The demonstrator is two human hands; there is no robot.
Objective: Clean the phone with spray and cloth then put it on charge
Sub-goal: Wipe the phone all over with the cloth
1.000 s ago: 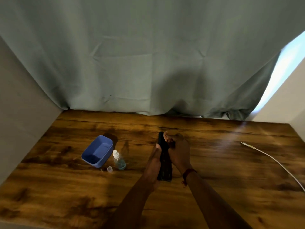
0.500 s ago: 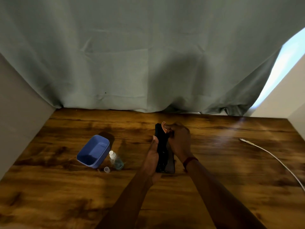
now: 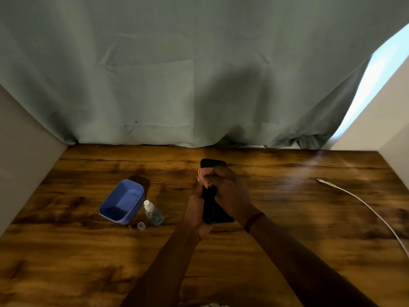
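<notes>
A black phone [image 3: 213, 208] is held upright above the wooden table [image 3: 287, 218]. My left hand [image 3: 195, 210] grips its left edge and lower end. My right hand [image 3: 230, 192] holds a small pinkish cloth [image 3: 204, 179] bunched in its fingers and presses it against the upper part of the phone's face. The phone's top end [image 3: 213, 163] shows above the cloth. A small clear spray bottle [image 3: 153, 212] with blue liquid stands to the left, its loose cap [image 3: 141, 225] on the table beside it. The white charging cable [image 3: 358, 199] lies at the right, its plug end [image 3: 321, 181] free.
A blue plastic tub [image 3: 122, 201] lies tilted left of the spray bottle. A grey-green curtain [image 3: 199, 74] hangs along the table's back edge. Pale walls close in on the left [image 3: 22, 151] and right [image 3: 376, 120].
The phone has turned so that more of its face shows. My right hand has slid the cloth a little down the phone's upper part. The bottle, tub and cable stay put.
</notes>
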